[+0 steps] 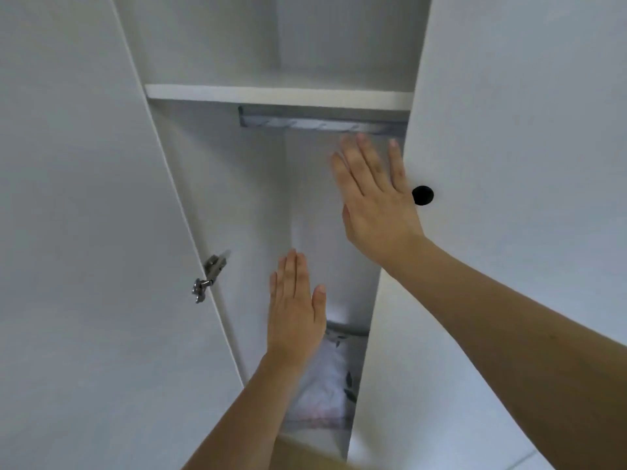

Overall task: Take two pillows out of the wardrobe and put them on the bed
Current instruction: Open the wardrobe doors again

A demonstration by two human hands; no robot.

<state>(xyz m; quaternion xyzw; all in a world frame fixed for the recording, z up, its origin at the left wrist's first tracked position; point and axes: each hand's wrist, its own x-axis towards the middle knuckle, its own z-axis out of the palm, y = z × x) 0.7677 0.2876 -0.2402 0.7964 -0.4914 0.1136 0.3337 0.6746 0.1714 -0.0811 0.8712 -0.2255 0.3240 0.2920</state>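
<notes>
At nine o'clock the left door (84, 232) of the wardrobe (217, 56) stands swung open, a metal hinge (208, 273) on its inner edge. Past it, at about six o'clock in the gap, the left hand (294, 310) reaches in flat, fingers straight and together, holding nothing. The pillow (325, 385) lies directly below and just beyond that hand, low in the compartment, so this hand looks the nearer one and would need to drop toward six o'clock to reach it. Only a narrow strip of the pillow shows between forearm and right door: soft, white with a pinkish tinge and dark leaf-like marks at its right edge. Its long axis cannot be judged, nor whether a second pillow sits with it. At about two o'clock the right hand (373, 198) is spread flat and empty beside the right door (509, 164), near the black knob (422, 195); contact with the door's edge cannot be confirmed. A shelf (278, 96) crosses at twelve o'clock.
</notes>
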